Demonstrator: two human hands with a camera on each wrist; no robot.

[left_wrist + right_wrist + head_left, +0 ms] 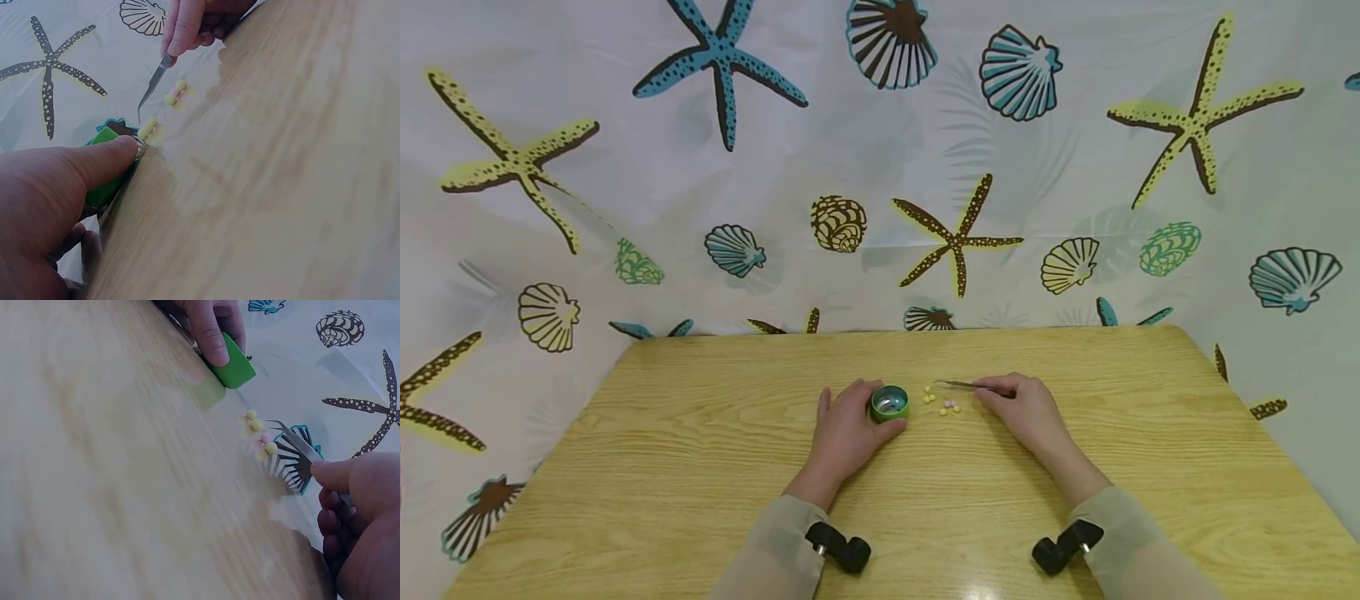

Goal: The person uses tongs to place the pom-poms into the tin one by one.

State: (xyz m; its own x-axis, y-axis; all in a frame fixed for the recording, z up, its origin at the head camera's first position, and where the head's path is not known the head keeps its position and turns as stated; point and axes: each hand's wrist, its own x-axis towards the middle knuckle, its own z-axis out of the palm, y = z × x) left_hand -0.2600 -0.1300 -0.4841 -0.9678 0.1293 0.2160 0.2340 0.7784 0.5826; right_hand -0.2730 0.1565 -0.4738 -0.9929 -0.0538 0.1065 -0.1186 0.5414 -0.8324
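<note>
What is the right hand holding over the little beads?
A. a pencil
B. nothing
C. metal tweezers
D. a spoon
C: the right hand pinches slim metal tweezers whose tip points at the small beads beside the green tin.

Staged recording corner rather than a lived-in room, light wooden table [700, 467], seashell-and-starfish curtain [625, 208] (hung as backdrop) closing off everything behind
</note>
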